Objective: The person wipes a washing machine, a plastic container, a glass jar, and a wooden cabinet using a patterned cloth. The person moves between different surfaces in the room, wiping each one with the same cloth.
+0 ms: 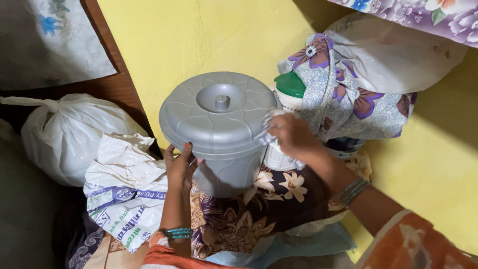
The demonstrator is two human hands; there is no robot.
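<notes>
While left hand [178,167] braces grey bin [224,149], fingers flat | right hand [291,135] fingers clamped on cloth [269,130] at lid [219,112] rim

Yellow plastered wall [199,40] fills upper middle and right side, paint slightly uneven. Shadow falls across wall at top right and lower right. Dark brown wooden frame [107,65] runs diagonally at upper left, pale floral cloth [55,40] behind it. Purple floral fabric [423,12] hangs along top right edge. Far left and bottom left dim, surface there too dark to tell. Light soft, strongest on wall centre.
</notes>
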